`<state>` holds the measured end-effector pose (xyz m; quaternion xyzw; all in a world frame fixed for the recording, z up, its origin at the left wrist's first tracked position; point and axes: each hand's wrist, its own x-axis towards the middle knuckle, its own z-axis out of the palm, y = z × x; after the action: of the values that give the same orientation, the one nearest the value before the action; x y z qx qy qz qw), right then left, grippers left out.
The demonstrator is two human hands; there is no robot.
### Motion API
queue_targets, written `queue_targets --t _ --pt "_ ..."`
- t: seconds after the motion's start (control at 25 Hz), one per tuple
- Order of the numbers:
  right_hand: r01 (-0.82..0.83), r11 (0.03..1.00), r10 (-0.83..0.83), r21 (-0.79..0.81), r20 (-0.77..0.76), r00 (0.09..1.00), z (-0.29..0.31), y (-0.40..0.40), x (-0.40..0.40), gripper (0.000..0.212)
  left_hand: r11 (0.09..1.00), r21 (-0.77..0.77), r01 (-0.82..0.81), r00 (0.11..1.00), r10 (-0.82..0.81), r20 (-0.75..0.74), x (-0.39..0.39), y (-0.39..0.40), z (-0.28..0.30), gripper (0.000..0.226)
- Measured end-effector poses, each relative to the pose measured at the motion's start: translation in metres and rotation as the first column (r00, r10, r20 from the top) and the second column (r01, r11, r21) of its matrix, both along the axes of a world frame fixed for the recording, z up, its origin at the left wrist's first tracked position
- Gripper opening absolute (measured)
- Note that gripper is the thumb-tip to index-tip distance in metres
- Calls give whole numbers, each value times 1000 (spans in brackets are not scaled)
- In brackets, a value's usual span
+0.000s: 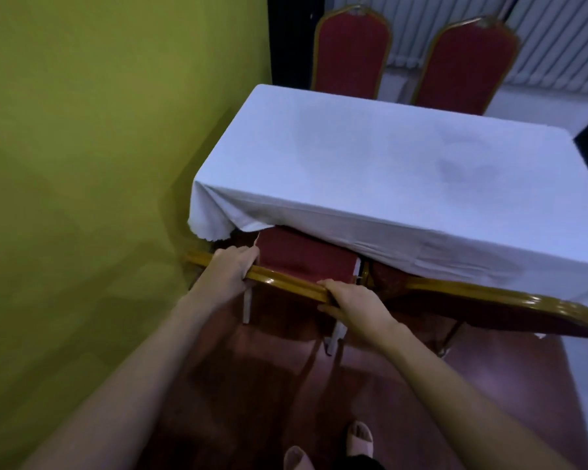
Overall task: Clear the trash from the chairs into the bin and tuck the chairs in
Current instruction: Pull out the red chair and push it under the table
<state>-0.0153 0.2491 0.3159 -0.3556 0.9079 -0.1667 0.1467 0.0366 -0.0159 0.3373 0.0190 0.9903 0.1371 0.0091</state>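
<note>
Both hands hold the gold top rail of the near chair (306, 257). The left hand (230, 269) has its grip wrapped over the rail near the chair's left corner, and the right hand (353, 300) has its grip wrapped over the rail toward the right end. The chair's red back leans under the white cloth (370, 157) of the bench, beside the green wall (99, 130). A second chair (489, 307) stands just to its right, and two more chairs (352, 52) face from the far side.
</note>
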Motion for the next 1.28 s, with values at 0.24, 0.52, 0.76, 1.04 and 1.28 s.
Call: queue_targets --t 0.24,0.52,0.76,1.04,1.28 --pt "129 989 -121 -74 98 988 -2 5 -6 43 999 -31 -44 999 44 2 -10 15 10 21" --pt "303 949 -300 -91 48 953 13 140 2 30 964 -50 260 959 -252 128 -38 98 42 41" --pt "516 856 -514 -14 64 855 19 298 26 31 921 79 381 924 -375 -75 -79 287 63 38" --pt "757 650 -758 73 -15 652 59 529 17 57 812 9 584 801 -577 161 -141 539 91 55" --pt "788 610 -783 75 -94 615 100 638 -26 64 724 -101 682 714 -630 306 -164 706 81 53"
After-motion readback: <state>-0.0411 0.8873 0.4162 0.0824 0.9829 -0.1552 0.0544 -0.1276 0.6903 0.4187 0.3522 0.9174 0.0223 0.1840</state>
